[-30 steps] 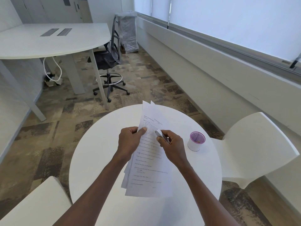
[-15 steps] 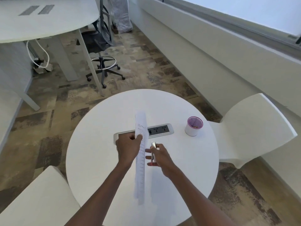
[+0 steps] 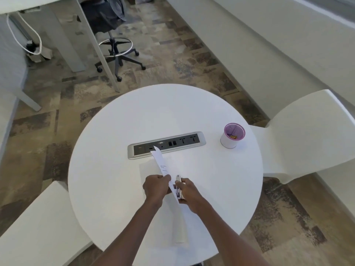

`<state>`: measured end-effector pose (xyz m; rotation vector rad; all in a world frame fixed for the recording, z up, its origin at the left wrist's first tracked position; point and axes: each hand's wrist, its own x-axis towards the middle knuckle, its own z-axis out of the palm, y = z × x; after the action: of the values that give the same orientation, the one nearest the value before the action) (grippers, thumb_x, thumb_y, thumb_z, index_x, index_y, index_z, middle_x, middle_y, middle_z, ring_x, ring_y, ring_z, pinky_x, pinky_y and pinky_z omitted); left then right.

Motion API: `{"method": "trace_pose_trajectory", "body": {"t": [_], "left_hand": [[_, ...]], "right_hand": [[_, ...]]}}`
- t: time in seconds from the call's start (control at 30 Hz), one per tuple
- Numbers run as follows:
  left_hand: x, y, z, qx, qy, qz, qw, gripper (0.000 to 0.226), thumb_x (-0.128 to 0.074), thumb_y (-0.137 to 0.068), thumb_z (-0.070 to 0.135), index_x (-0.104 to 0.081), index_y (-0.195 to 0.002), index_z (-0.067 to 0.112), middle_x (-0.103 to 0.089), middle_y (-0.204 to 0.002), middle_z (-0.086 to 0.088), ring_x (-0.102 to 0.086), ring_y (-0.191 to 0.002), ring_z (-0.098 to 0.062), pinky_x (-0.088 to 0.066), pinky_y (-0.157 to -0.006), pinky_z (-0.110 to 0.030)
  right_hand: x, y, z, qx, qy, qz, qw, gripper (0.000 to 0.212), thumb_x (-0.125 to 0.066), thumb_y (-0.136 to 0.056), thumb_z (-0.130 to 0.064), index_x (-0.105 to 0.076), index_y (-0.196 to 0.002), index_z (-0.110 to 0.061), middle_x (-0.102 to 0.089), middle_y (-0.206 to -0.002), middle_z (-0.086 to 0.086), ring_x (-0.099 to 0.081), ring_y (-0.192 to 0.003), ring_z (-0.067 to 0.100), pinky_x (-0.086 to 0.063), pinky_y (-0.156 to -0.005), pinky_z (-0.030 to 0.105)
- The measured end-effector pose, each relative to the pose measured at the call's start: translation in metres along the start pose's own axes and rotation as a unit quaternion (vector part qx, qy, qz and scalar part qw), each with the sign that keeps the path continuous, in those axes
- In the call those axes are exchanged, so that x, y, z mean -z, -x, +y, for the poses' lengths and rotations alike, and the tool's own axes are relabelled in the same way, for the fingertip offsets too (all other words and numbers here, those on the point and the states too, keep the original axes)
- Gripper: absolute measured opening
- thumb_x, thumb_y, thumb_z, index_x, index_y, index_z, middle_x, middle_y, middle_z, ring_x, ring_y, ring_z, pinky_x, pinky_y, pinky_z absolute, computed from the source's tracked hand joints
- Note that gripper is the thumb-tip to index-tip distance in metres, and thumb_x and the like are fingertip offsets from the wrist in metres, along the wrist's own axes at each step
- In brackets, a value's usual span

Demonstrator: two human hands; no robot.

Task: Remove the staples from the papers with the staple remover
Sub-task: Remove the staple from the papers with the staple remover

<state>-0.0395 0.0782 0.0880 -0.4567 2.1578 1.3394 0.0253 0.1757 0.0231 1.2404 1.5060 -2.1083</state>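
I take the job to be partway through: small brass-coloured bits lie in the purple-rimmed cup point(image 3: 232, 135), likely staples already pulled, though they are too small for me to be sure. No staple shows on the papers point(image 3: 163, 167) from here, so I cannot say how many are left.

My left hand point(image 3: 156, 188) has its grip closed on the papers, pinching them at their near part, just on my side of the power strip point(image 3: 166, 145) set into the table point(image 3: 107, 169). The sheets stand nearly edge-on to me, a thin white sliver with a few printed lines, their far corner reaching over the strip's near edge. A second sheet seems to lie flat beneath them, faint against the white top.

My right hand point(image 3: 189, 193) is closed around the staple remover point(image 3: 179, 187), a slim metal tool touching the papers' right face. Whether its tip has engaged a staple I cannot tell.
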Motion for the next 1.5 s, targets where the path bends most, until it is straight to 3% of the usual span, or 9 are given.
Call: {"method": "trace_pose_trajectory", "body": {"t": [0.2, 0.3, 0.43, 0.5, 0.6, 0.73, 1.07, 1.3, 1.5], "left_hand": [[-0.028, -0.016, -0.011, 0.030, -0.012, -0.008, 0.999, 0.014, -0.073, -0.074, 0.005, -0.070, -0.061, 0.006, -0.073, -0.064, -0.005, -0.074, -0.057, -0.025, -0.064, -0.068, -0.045], [-0.039, -0.022, -0.019, 0.040, -0.011, -0.014, 0.999, 0.015, -0.075, -0.076, 0.009, -0.071, -0.065, 0.000, -0.075, -0.069, -0.011, -0.073, -0.057, -0.022, -0.064, -0.073, -0.043], [-0.049, -0.029, -0.029, 0.073, 0.044, -0.016, 0.996, 0.018, -0.071, -0.083, 0.010, -0.072, -0.067, 0.001, -0.075, -0.070, -0.008, -0.075, -0.066, -0.026, -0.063, -0.078, -0.045], [-0.051, -0.031, -0.031, 0.093, 0.075, -0.016, 0.993, 0.017, -0.069, -0.084, 0.008, -0.070, -0.067, 0.006, -0.076, -0.074, -0.010, -0.075, -0.068, -0.028, -0.063, -0.080, -0.044], [-0.052, -0.032, -0.032, 0.115, 0.116, -0.025, 0.986, 0.007, -0.067, -0.086, 0.006, -0.072, -0.085, 0.001, -0.076, -0.088, -0.017, -0.076, -0.071, -0.028, -0.063, -0.079, -0.042], [-0.054, -0.032, -0.034, 0.123, 0.149, -0.033, 0.981, 0.018, -0.066, -0.088, 0.005, -0.071, -0.101, -0.005, -0.075, -0.096, -0.020, -0.075, -0.080, -0.031, -0.062, -0.080, -0.041], [-0.060, -0.031, -0.039, 0.132, 0.173, -0.018, 0.976, 0.017, -0.065, -0.087, 0.007, -0.072, -0.071, 0.007, -0.077, -0.081, -0.010, -0.075, -0.074, -0.023, -0.060, -0.088, -0.041], [-0.060, -0.024, -0.047, 0.123, 0.159, -0.032, 0.979, 0.020, -0.063, -0.088, 0.012, -0.073, -0.071, 0.005, -0.078, -0.080, -0.011, -0.076, -0.083, -0.024, -0.055, -0.096, -0.044], [-0.062, -0.022, -0.053, 0.116, 0.137, -0.019, 0.983, 0.030, -0.066, -0.087, 0.019, -0.064, -0.058, 0.010, -0.074, -0.071, -0.010, -0.074, -0.076, -0.023, -0.052, -0.072, -0.031]], "right_hand": [[0.029, -0.013, 0.006, 0.021, 0.054, 0.034, 0.998, 0.025, -0.059, -0.092, -0.023, -0.055, -0.114, -0.011, -0.076, -0.099, 0.003, -0.068, -0.070, 0.019, -0.052, -0.056, 0.025], [0.041, -0.015, 0.010, 0.046, 0.098, 0.067, 0.992, 0.013, -0.066, -0.086, -0.019, -0.060, -0.090, -0.009, -0.069, -0.082, 0.004, -0.065, -0.062, 0.015, -0.048, -0.053, 0.026], [0.051, -0.012, 0.008, 0.080, 0.112, 0.078, 0.987, 0.034, -0.071, -0.087, -0.033, -0.058, -0.065, -0.010, -0.055, -0.062, 0.005, -0.062, -0.053, 0.016, -0.048, -0.047, 0.026], [0.053, -0.010, 0.003, 0.083, 0.101, 0.078, 0.988, 0.035, -0.074, -0.084, -0.032, -0.067, -0.070, 0.000, -0.061, -0.063, 0.007, -0.059, -0.052, 0.018, -0.049, -0.048, 0.026], [0.054, -0.008, -0.009, 0.082, 0.081, 0.076, 0.990, 0.037, -0.080, -0.080, -0.028, -0.071, -0.080, 0.008, -0.065, -0.066, 0.010, -0.057, -0.050, 0.020, -0.049, -0.048, 0.024], [0.051, -0.008, -0.018, 0.067, 0.101, 0.072, 0.990, 0.029, -0.076, -0.078, -0.018, -0.071, -0.076, 0.010, -0.065, -0.063, 0.012, -0.056, -0.047, 0.022, -0.050, -0.050, 0.025], [0.036, -0.011, -0.022, 0.061, 0.166, 0.123, 0.976, 0.032, -0.072, -0.081, -0.015, -0.064, -0.068, 0.013, -0.062, -0.057, 0.012, -0.057, -0.036, 0.019, -0.049, -0.046, 0.025], [0.029, -0.013, -0.016, 0.074, 0.190, 0.148, 0.968, 0.027, -0.070, -0.083, -0.019, -0.063, -0.065, -0.001, -0.058, -0.059, 0.014, -0.058, -0.035, 0.018, -0.051, -0.049, 0.027], [0.018, -0.012, -0.012, 0.079, 0.217, 0.178, 0.957, 0.034, -0.063, -0.082, -0.017, -0.050, -0.054, -0.006, -0.056, -0.046, 0.010, -0.056, -0.038, 0.022, -0.049, -0.051, 0.029]]}}
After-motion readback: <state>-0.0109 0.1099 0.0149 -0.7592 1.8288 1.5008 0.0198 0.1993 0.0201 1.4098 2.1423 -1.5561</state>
